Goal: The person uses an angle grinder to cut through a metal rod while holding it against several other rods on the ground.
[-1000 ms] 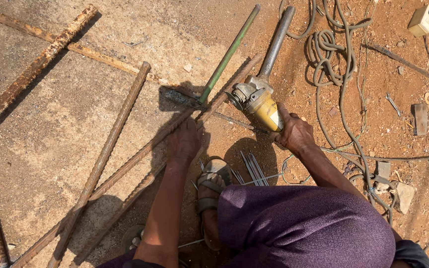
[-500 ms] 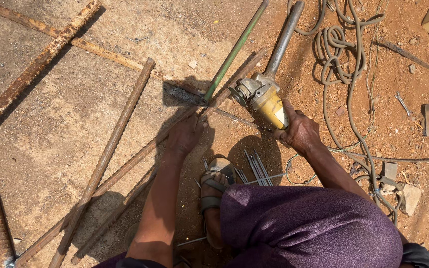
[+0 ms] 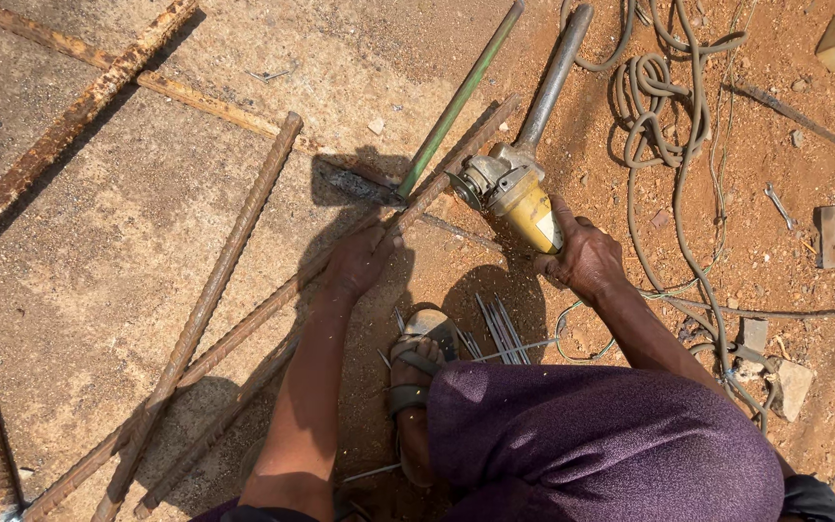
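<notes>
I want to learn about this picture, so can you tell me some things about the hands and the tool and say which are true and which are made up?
1. The right hand holds a yellow grinder. True.
2. The left hand presses on a rusty ribbed bar. True.
3. The green rod is in the left hand. False: it lies on the ground, unheld.
4. The foot is bare. False: it wears a sandal.
5. The cables lie coiled on red dirt. True.
</notes>
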